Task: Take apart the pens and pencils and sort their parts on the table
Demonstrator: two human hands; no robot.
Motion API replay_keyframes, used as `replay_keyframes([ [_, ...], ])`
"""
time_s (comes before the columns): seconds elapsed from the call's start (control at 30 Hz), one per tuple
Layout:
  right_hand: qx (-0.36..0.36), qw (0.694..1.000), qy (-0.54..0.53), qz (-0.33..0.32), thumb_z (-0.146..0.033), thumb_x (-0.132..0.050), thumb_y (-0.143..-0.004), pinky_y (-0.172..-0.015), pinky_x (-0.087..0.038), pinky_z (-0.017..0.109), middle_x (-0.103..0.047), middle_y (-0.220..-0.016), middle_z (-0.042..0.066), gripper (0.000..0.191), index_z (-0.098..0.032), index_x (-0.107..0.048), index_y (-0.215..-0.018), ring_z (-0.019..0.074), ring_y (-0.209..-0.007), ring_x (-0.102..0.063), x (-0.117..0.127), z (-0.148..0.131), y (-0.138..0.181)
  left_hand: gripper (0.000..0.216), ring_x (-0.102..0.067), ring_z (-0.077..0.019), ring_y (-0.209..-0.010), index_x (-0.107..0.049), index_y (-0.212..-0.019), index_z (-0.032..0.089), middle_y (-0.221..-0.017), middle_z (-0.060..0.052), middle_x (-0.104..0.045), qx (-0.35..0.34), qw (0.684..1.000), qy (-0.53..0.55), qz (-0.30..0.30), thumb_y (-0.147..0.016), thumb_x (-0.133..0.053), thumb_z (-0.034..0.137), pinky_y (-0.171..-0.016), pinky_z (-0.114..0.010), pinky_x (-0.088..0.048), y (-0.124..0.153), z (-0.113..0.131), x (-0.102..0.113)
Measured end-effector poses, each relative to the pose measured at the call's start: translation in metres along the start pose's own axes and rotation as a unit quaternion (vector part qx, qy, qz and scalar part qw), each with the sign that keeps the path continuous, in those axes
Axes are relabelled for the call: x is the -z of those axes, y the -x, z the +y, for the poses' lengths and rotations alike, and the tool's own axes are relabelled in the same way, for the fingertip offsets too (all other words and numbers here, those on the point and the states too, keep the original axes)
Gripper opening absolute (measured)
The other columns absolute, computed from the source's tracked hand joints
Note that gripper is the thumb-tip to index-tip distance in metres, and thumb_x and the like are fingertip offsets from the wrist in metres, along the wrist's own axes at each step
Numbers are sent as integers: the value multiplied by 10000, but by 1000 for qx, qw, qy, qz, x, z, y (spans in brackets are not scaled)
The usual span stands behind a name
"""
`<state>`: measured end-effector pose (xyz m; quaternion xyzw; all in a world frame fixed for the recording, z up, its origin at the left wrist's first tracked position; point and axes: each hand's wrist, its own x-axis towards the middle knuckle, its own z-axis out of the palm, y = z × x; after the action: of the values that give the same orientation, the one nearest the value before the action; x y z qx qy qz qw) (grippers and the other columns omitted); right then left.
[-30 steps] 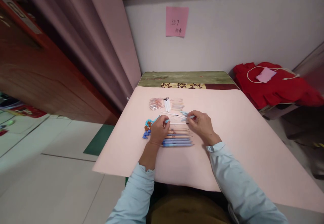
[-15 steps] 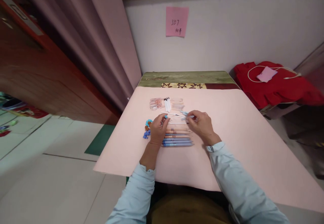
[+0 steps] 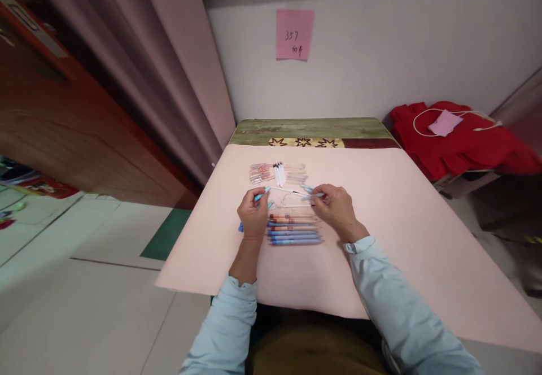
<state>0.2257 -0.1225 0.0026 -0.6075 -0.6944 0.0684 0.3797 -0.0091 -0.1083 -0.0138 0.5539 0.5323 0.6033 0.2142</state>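
Note:
My left hand (image 3: 254, 213) is closed, pinching a small bright blue pen piece (image 3: 258, 197) between thumb and fingertips. It hovers over the left end of a row of assembled pens (image 3: 295, 234), blue and brown-and-cream ones. My right hand (image 3: 336, 205) pinches a slim pale blue pen part (image 3: 317, 195); its fingers hide part of it. Between the hands a thin white pen refill (image 3: 290, 191) with a dark tip lies slanted. Another white refill (image 3: 294, 205) rests just above the pen row. Small dark blue pieces (image 3: 241, 227) peek out beside my left hand, which covers the rest.
Farther back lie clear pen tubes (image 3: 259, 173), a bundle of white refills (image 3: 279, 175) with black tips, and more see-through parts (image 3: 296, 173). Pale pink paper (image 3: 406, 239) covers the table. Red cloth (image 3: 457, 143) with a white cable lies right; a wooden door (image 3: 105, 115) stands left.
My left hand has shifted left with the blue piece, now covering most of the small coloured pieces there. The left ends of the pens have come into view. My right hand has barely moved.

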Motion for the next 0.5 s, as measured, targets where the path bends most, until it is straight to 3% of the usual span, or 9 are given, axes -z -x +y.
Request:
replay_keyframes([
  [0.1,-12,1000,-1,-6,-249,-606,-774,-785,-421,332,-740,-811,0,126,-248,-701,-856,201,-727,-625,-1,0,0,80,-667,-201,-868,-696,-888,234,-877,-16,-728,-58,990,-129,16,-825,-648,222,-802,-344,-524,-5,-9,5],
  [0.23,5,1000,8,-21,-251,-622,-775,-819,-411,340,-735,-807,3,103,-247,-697,-846,207,-758,-623,-4,3,1,127,-629,-253,-900,-720,-858,262,-815,-30,-724,-129,959,-250,-12,-783,-668,174,-935,-466,-400,-7,-14,5],
  [0.4,32,998,16,-49,-234,-644,-767,-903,-372,370,-734,-822,13,72,-226,-697,-814,201,-788,-622,-5,5,-1,151,-614,-256,-1017,-709,-912,255,-908,-36,-748,-111,936,-326,-70,-805,-650,166,-1001,-476,-302,-4,-10,2],
  [0.5,41,998,4,-49,-248,-654,-795,-846,-390,333,-728,-837,16,58,-224,-705,-806,189,-798,-622,0,2,0,134,-605,-258,-1061,-699,-918,248,-958,-39,-753,-108,930,-342,-75,-817,-647,178,-1014,-471,-284,-2,-7,2],
])
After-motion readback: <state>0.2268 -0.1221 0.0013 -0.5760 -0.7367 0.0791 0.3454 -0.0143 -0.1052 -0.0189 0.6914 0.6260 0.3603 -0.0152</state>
